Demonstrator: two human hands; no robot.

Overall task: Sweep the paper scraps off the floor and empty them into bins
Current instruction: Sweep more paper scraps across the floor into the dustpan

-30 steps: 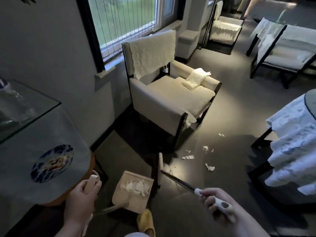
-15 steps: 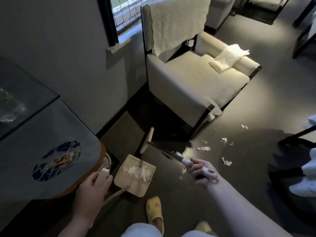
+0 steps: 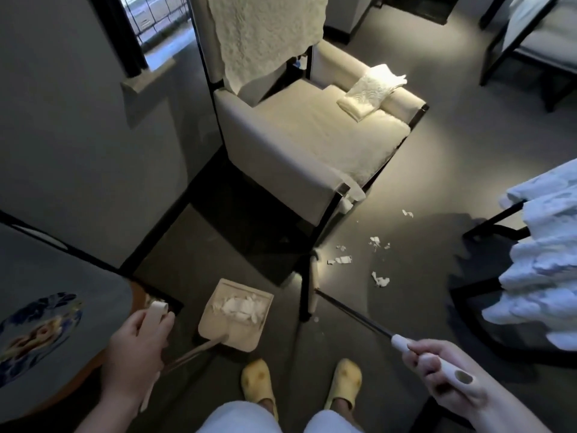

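Grey floor [image 3: 421, 170] carries scattered scraps [image 3: 376, 243] beside the armchair [image 3: 312, 142]. Left hand [image 3: 137, 351] grips the dustpan [image 3: 234, 314] handle, its pan holding scraps. Right hand [image 3: 443, 373] clasps the broom [image 3: 313, 285] handle, head standing near the scraps.

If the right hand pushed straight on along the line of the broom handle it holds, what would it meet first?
Judging from this single view, the right hand would first run along the broom handle to the broom head by the armchair leg, the dustpan lying left of that line; depth is uncertain.
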